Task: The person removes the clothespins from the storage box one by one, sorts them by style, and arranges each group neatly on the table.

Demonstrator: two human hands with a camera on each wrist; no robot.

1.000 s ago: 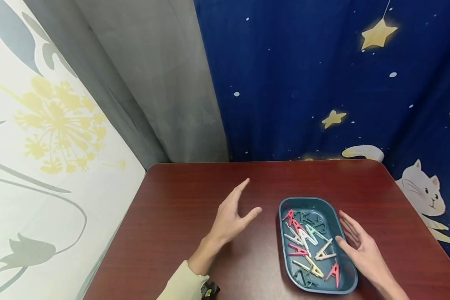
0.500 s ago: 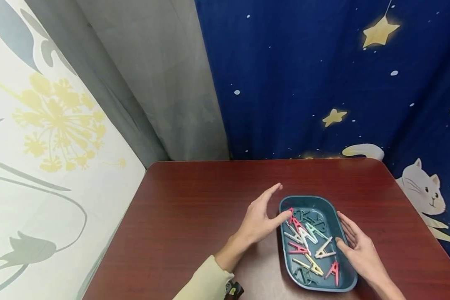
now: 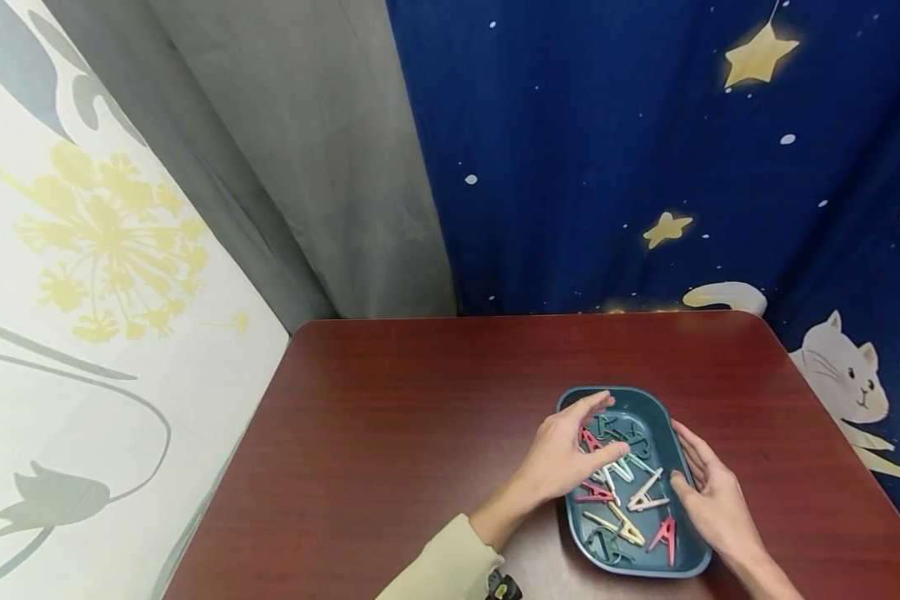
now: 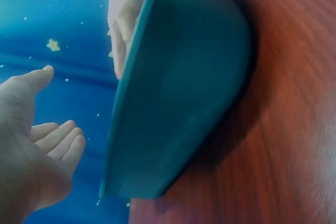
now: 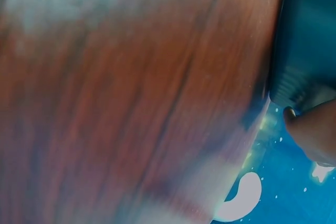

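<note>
A dark teal plastic tray (image 3: pixel 692 552) stands on the table, holding several clothespins. Among them are a pink clothespin (image 3: pixel 667 536), a cream clothespin (image 3: pixel 643 497) and a yellow clothespin (image 3: pixel 627 527). Dark green clips (image 3: pixel 606 547) lie near the tray's front, with more at its far end. Over the tray's left side reaches my left hand (image 3: pixel 567 454), thumb and fingers spread, holding nothing; it hides some clothespins. My right hand (image 3: pixel 720 506) holds the tray's right side, thumb over the rim and fingers along the outer wall. The left wrist view shows the tray's outer wall (image 4: pixel 178 77).
The reddish-brown wooden table (image 3: pixel 390 433) extends left of and behind the tray. A blue star-print curtain (image 3: pixel 570 167) and a grey curtain (image 3: pixel 330 167) hang behind it. A patterned white wall (image 3: pixel 120 400) borders the left side. A dark watch-like band (image 3: pixel 502 586) sits by the left sleeve.
My left hand has moved right, from beside the tray to above its left part. The right hand has stayed at the right rim, its thumb moving only slightly. The tray has hardly moved.
</note>
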